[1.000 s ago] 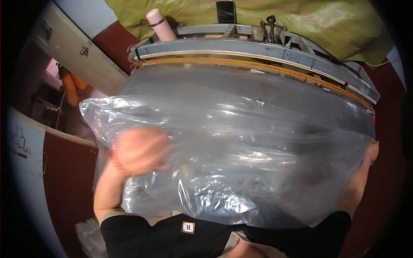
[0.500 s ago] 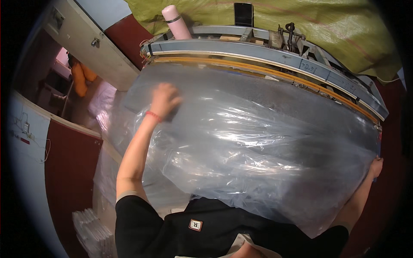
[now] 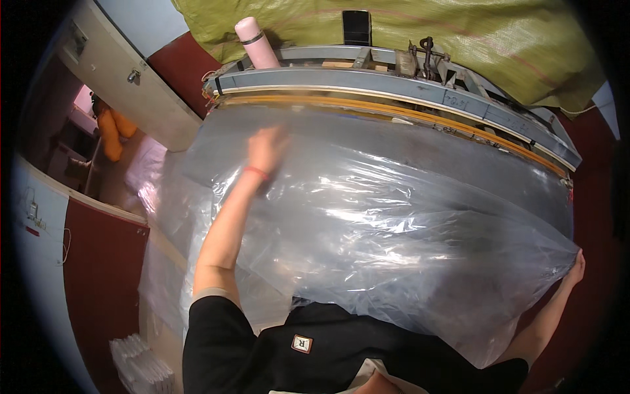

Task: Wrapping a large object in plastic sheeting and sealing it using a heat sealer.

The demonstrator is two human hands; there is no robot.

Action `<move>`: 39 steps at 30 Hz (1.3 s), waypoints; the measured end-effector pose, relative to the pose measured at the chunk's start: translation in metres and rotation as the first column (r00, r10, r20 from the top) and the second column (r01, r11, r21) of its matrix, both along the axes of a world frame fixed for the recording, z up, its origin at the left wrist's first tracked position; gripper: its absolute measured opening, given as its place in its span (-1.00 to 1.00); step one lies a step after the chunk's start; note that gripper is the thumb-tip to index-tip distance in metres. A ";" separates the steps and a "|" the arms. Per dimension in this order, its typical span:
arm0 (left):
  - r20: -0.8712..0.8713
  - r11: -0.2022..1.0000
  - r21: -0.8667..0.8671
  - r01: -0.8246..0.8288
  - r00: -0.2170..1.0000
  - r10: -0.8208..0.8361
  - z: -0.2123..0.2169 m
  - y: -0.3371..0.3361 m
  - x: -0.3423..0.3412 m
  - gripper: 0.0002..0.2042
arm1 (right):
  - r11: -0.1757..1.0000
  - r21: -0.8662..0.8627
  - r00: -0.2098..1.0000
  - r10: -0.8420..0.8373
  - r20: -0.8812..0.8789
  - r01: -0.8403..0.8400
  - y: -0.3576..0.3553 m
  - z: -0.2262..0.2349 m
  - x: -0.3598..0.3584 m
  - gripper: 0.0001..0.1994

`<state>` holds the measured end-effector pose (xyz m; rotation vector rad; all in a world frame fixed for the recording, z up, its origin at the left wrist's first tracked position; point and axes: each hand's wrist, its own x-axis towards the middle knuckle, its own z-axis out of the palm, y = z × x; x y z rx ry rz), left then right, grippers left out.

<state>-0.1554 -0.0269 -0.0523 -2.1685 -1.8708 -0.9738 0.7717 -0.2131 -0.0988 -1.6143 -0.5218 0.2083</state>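
- Head view: we find one large clear plastic bag [image 3: 394, 223] spread over the grey worktable [image 3: 275, 131], filling the centre.
- Left hand [image 3: 266, 148] at 11 o'clock lies flat on the film, fingers spread, gripping nothing; right hand [image 3: 575, 269] at 4 o'clock pinches the bag's corner.
- Risk, in our judgement: the film could slip from the one pinched corner, or snag on the sealing bar [image 3: 394, 98] at 12 o'clock.
- Count: one bag, one pink bottle [image 3: 256, 43], one phone [image 3: 356, 26].
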 end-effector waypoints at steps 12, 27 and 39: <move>0.806 0.961 0.078 -0.264 0.585 0.095 -0.002 0.063 -0.037 -0.89 | 0.850 -0.342 0.731 -0.072 0.678 0.400 0.158 0.046 -0.109 -0.74; 0.832 0.973 0.171 -0.156 0.551 -0.058 -0.070 0.157 -0.119 -0.85 | 0.988 0.143 0.962 -0.097 0.254 0.062 0.240 0.002 -0.120 -0.85; 0.953 0.986 -0.014 -0.167 0.297 0.064 -0.032 0.125 -0.085 -0.95 | 0.991 0.063 0.987 0.110 0.113 -0.117 0.218 0.028 -0.135 -0.77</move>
